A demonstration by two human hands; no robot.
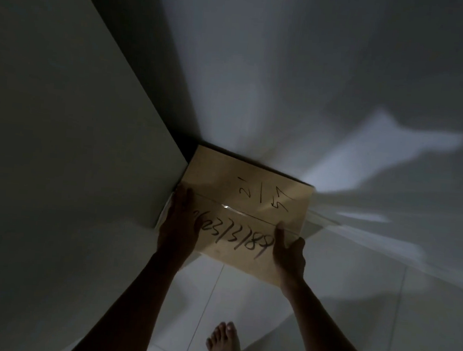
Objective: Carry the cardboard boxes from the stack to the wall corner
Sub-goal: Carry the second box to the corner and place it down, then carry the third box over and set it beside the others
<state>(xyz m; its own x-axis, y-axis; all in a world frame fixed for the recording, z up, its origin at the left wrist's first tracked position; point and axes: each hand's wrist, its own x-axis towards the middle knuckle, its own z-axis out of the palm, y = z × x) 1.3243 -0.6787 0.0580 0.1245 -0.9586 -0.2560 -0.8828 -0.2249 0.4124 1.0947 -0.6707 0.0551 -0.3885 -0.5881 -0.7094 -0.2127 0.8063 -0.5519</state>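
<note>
A brown cardboard box with black handwritten numbers and clear tape on its top sits tucked into the wall corner, its far edges against both walls. My left hand lies over the box's near left corner, fingers spread along the top and side. My right hand grips the near right edge, thumb on top. Whether the box rests on the floor or on another box below it is hidden. No stack is in view.
Two pale walls meet just behind the box: one wall on the left, one ahead and right. The white tiled floor stretches out to the right. My bare foot stands on the tiles below the box.
</note>
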